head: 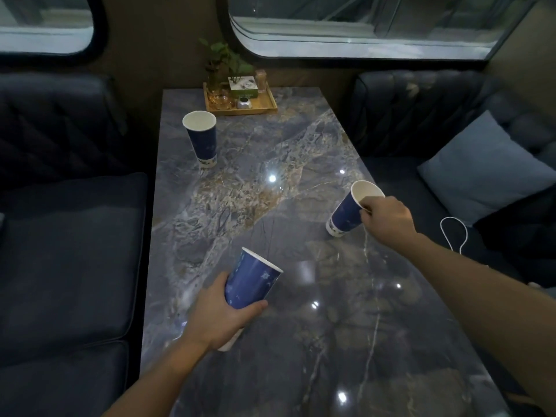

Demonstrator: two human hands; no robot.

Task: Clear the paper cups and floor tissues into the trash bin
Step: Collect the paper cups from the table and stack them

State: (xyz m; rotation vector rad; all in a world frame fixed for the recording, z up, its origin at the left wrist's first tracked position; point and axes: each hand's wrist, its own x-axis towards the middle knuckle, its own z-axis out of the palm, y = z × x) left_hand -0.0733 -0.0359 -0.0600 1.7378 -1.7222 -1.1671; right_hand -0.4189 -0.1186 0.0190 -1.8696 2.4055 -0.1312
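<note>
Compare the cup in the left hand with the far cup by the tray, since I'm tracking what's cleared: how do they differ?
The cup in the left hand is lifted and tilted, gripped by the left hand; the far cup stands alone on the table, untouched. Both are blue paper cups, white inside.

**Marble counter and what rests on it**

A long, glossy counter (301, 206) of blue-grey marble with tan veining runs away toward the window wall, reflecting spots of light. At its far end sits a wooden tray (264, 109). Near the far left edge a blue paper cup (203, 139) stands upright. At the right edge a second blue cup (346, 215) is tilted, its base rim touching the counter.
</note>
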